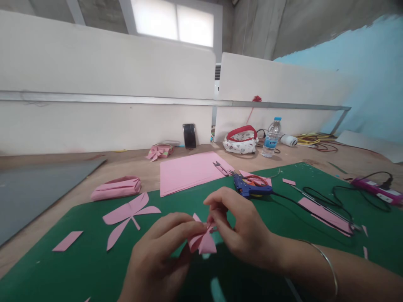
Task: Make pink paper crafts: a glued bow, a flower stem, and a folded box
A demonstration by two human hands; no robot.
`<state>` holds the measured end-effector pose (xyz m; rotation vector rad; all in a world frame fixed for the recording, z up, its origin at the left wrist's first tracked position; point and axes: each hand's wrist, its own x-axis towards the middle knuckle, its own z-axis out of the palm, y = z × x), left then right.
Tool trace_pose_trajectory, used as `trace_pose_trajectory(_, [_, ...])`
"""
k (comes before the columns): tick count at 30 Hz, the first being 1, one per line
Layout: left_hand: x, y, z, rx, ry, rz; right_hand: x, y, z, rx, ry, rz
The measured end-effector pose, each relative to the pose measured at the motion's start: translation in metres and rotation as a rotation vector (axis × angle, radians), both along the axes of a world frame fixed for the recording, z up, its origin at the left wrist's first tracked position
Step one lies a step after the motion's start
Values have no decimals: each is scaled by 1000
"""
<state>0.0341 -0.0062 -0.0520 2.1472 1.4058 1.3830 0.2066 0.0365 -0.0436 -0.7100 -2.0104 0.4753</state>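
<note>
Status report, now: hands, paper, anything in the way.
Left hand and right hand pinching pink paper bow. Above green mat. Glue gun behind, apart.

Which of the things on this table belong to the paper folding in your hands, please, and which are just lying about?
In use: pink paper bow, pinched by left hand and right hand; cut pink petal shape; pink paper sheets; blue glue gun; scissors; green cutting mat.

Lying about: water bottle; phone; patterned pouch; yellow cables.
</note>
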Motion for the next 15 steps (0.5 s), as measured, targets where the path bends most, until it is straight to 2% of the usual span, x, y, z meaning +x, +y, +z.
trace_pose_trajectory(3, [1,0,-1,9,31,-7,0,1,0,16,-27,-24])
trace_pose_trajectory(6, [5,0,3,-54,-19,20,0,2,-1,42,-56,-45])
trace_pose_trajectory(11, [10,6,8,-457,-299,12,-2,2,-4,112,-57,-64])
trace_pose_trajectory(15, [8,12,8,-701,-429,-80,-4,1,-4,150,-53,-49])
